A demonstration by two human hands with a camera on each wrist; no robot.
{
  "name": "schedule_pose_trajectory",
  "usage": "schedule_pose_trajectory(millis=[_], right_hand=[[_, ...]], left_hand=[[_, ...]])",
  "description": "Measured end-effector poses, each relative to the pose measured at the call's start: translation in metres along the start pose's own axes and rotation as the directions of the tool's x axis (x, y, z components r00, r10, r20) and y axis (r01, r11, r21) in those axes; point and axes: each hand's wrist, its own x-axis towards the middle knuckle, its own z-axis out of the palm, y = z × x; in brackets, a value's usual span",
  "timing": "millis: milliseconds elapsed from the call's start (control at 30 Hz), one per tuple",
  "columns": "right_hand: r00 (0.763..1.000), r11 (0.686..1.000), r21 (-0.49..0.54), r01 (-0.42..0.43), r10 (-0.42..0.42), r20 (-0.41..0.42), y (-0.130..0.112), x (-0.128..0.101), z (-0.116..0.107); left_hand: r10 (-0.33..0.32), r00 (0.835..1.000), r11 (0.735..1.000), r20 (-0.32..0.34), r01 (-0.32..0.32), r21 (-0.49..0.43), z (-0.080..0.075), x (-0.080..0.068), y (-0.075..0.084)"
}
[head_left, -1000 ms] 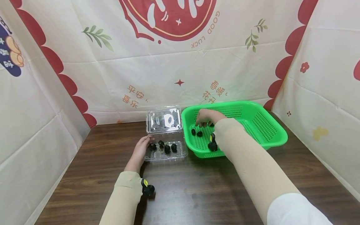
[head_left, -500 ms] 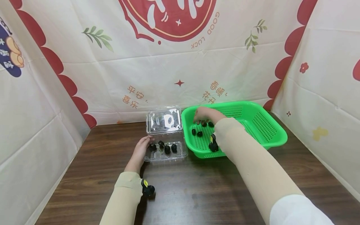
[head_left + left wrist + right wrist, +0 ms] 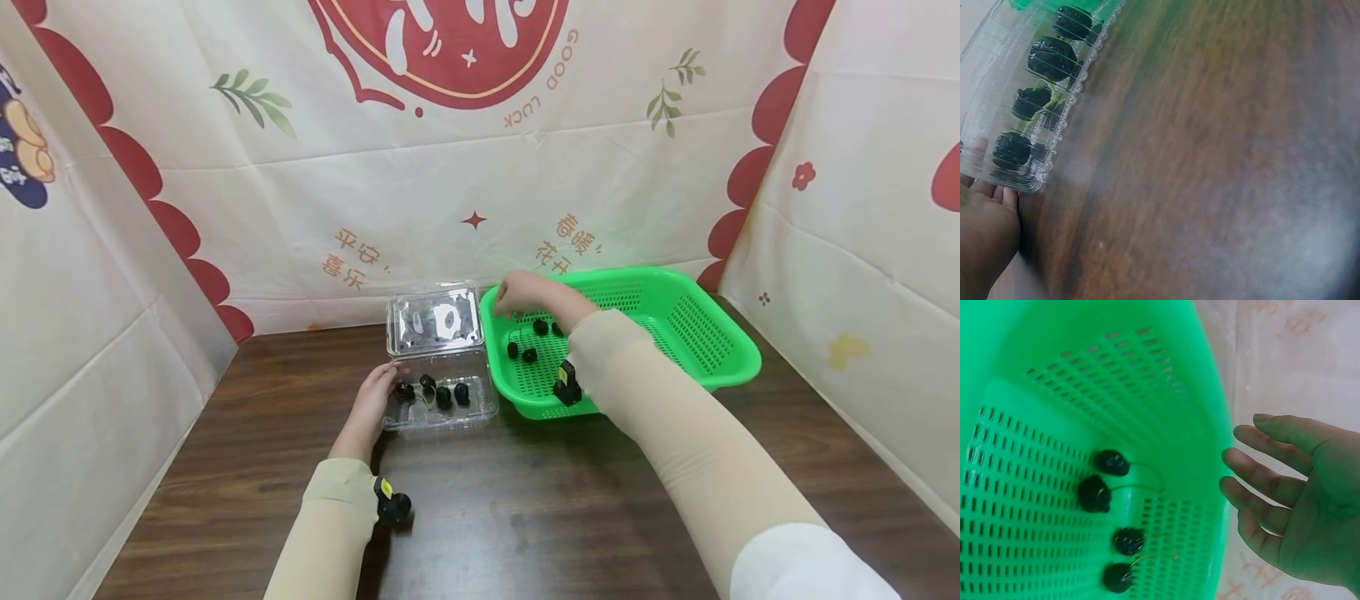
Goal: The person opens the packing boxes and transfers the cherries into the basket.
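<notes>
Green plastic fills the right-centre of the head view: a perforated basket point(image 3: 675, 325) on a dark wooden table point(image 3: 525, 517), with four dark cherries point(image 3: 529, 355) lying loose at its left end. The right hand point(image 3: 525, 293) hangs over the basket's left rim, above those cherries; from here its fingers look bent downward, and nothing shows in them. Just left of the basket sits a clear clamshell box point(image 3: 441, 392), lid standing open at the back, four more cherries in its tray. The left hand point(image 3: 372, 404) rests against the box's left edge, probably to keep the light container from sliding.

In the left wrist view, the box wall point(image 3: 1016, 94) runs down the upper left, its cherries stacked in a column behind the ribbed plastic, and fingertips point(image 3: 985, 187) touch its lower corner, flat rather than gripping.

In the right wrist view, the hand point(image 3: 1297, 506) sits at the right edge, fingers spread and relaxed, empty, beside the basket's wall point(image 3: 1166, 394). The four stemmed cherries point(image 3: 1094, 494) lie lower centre on the mesh floor.
</notes>
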Motion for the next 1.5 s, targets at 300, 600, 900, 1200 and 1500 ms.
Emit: schedule_pose_trajectory(millis=[300,600,900,1200,1500], right_hand=[[0.998,0.996,-0.055,0.067,-0.067,0.002,-0.026,0.001,0.004],[0.986,0.985,-0.026,0.168,-0.167,0.016,-0.042,0.003,0.02],[0.979,0.978,-0.057,0.202,-0.2,0.041,-0.057,0.003,0.04],[0.971,0.947,-0.218,0.238,-0.225,0.082,-0.071,-0.006,0.064],[0.973,0.92,-0.316,0.231,-0.211,0.095,-0.083,-0.016,0.086]], left_hand=[[0.005,1.0,1.0,0.007,-0.005,0.007,-0.002,0.0,-0.001],[-0.01,1.0,1.0,0.016,0.009,0.021,-0.003,-0.001,0.0],[0.002,1.0,1.0,0.02,-0.002,0.021,-0.004,-0.002,-0.001],[-0.003,1.0,1.0,0.01,0.003,0.024,-0.003,-0.001,-0.001],[0.006,1.0,1.0,0.026,-0.006,-0.001,-0.002,-0.002,0.0]])
